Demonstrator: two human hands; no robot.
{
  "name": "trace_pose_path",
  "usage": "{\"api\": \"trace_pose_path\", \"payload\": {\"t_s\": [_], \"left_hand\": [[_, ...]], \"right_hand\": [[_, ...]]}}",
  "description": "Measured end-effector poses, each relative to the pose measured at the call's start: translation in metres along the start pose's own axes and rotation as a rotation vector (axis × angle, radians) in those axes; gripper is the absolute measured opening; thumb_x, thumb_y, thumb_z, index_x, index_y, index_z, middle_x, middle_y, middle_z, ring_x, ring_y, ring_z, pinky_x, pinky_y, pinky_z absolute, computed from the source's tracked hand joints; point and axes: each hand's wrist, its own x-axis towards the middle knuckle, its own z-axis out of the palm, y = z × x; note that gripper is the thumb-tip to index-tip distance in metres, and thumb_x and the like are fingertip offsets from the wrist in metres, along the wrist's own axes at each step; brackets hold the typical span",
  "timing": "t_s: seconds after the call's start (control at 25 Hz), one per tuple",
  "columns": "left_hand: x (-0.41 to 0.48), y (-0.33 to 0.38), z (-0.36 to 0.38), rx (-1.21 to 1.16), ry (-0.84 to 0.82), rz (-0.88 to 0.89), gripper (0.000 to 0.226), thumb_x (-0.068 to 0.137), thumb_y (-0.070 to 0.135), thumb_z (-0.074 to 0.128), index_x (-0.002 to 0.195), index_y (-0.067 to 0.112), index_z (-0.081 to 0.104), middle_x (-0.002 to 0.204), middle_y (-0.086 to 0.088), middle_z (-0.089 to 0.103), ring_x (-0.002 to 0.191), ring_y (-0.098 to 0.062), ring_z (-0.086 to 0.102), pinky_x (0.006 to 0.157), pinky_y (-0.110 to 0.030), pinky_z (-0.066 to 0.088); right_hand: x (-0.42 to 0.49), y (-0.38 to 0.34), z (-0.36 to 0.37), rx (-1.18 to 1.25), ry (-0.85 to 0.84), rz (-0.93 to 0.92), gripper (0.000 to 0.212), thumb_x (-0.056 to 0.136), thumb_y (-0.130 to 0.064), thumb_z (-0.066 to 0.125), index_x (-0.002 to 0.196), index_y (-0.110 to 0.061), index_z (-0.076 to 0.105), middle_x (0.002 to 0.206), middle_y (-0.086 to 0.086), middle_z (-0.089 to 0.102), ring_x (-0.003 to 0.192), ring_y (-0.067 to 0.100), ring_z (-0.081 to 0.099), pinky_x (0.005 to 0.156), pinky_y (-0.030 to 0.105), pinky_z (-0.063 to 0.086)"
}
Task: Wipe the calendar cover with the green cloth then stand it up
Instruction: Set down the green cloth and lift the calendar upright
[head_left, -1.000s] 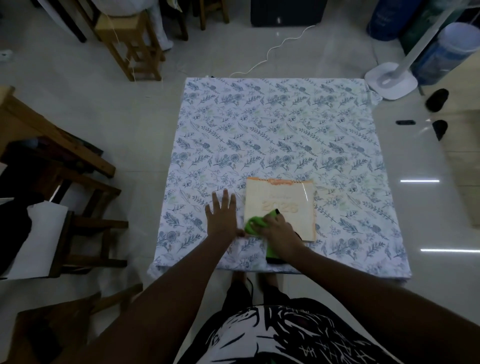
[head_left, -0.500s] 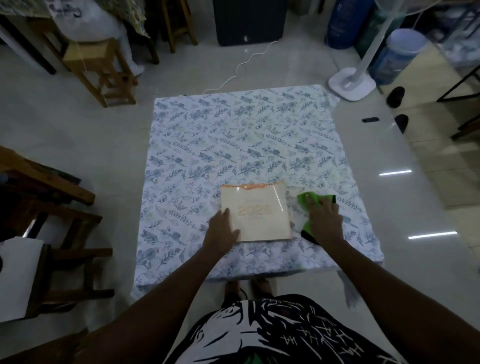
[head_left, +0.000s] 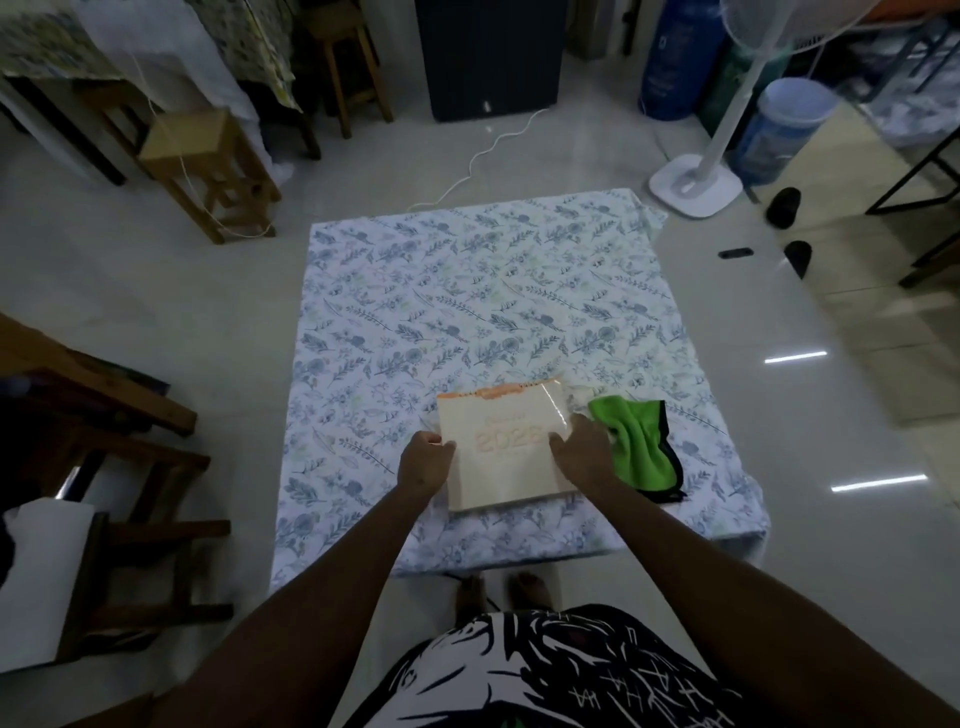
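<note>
Calendar (head_left: 506, 457) is lying flat near the front edge of the floral-cloth table (head_left: 467, 291), cover up with the "2026" readable, orange binding strip on the far edge. Big change from a second ago: the green cloth (head_left: 636, 449) was bunched under the right hand and rubbing over the cover, then half a second ago it was already off to the right of the calendar with the hand still on top of it. Now the cloth sits by itself on the table just beside the calendar's right edge, nobody touching it.

Right hand (head_left: 582, 457) has come back over and is on the calendar's right side, fingers curled at the edge. Left hand (head_left: 423, 462) has gone from lying flat beside it to curling around the left edge. So both hands are pinched narrow on the calendar's two sides, nothing else in them. Can't really tell if it's lifted at all yet, looks like it's still flat down.

My read: wiping is done and this is the start of the stand-it-up part. Next bit probably needs the far edge tipped up and the base spread so it doesn't flop over on that soft cloth.
</note>
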Motion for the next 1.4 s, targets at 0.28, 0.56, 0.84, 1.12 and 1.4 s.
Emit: {"api": "trace_pose_path", "payload": {"t_s": [0.28, 0.56, 0.84, 1.12, 1.4], "left_hand": [[-0.005, 0.026, -0.017, -0.186, 0.052, 0.149, 0.040, 0.094, 0.025, 0.059, 0.130, 0.011, 0.050, 0.123, -0.012, 0.063, 0.103, -0.027, 0.062, 0.089, -0.040, 0.054], [-0.011, 0.078, -0.046, -0.352, 0.190, 0.429, 0.031, 0.099, 0.042, 0.048, 0.109, 0.016, 0.061, 0.094, 0.005, 0.061, 0.083, -0.011, 0.058, 0.069, -0.024, 0.045], [-0.012, 0.071, -0.044, -0.345, 0.299, 0.379, 0.050, 0.098, 0.049, 0.044, 0.079, 0.006, 0.061, 0.067, 0.000, 0.052, 0.062, -0.011, 0.048, 0.057, -0.023, 0.038], [0.002, 0.094, -0.063, -0.325, 0.298, 0.359, 0.049, 0.098, 0.048, 0.044, 0.060, 0.018, 0.045, 0.059, 0.002, 0.042, 0.056, -0.011, 0.042, 0.056, -0.026, 0.034], [0.050, 0.142, -0.138, -0.158, 0.254, 0.438, 0.049, 0.103, 0.044, 0.033, 0.062, 0.018, 0.035, 0.059, 0.002, 0.036, 0.054, -0.011, 0.037, 0.053, -0.027, 0.029]], "right_hand": [[0.007, -0.031, -0.035, 0.657, 0.042, 0.091, 0.037, 0.103, -0.037, 0.045, 0.089, -0.003, 0.054, 0.086, 0.015, 0.057, 0.081, 0.025, 0.056, 0.074, 0.036, 0.046], [0.008, -0.070, -0.073, 0.816, 0.159, -0.083, 0.064, 0.102, -0.057, 0.031, 0.125, -0.006, 0.062, 0.127, 0.019, 0.064, 0.116, 0.037, 0.060, 0.103, 0.053, 0.049], [0.009, -0.067, -0.065, 0.770, 0.216, -0.023, 0.055, 0.098, -0.060, 0.040, 0.059, -0.022, 0.050, 0.064, -0.001, 0.051, 0.063, 0.016, 0.048, 0.057, 0.029, 0.037], [0.020, -0.093, -0.067, 0.760, 0.288, -0.036, 0.056, 0.099, -0.053, 0.042, 0.067, -0.011, 0.060, 0.068, 0.003, 0.056, 0.065, 0.018, 0.052, 0.060, 0.032, 0.039], [0.063, -0.183, -0.083, 0.591, 0.128, -0.301, 0.050, 0.106, -0.041, 0.032, 0.111, -0.001, 0.061, 0.105, 0.017, 0.064, 0.088, 0.021, 0.056, 0.074, 0.031, 0.040]]}}
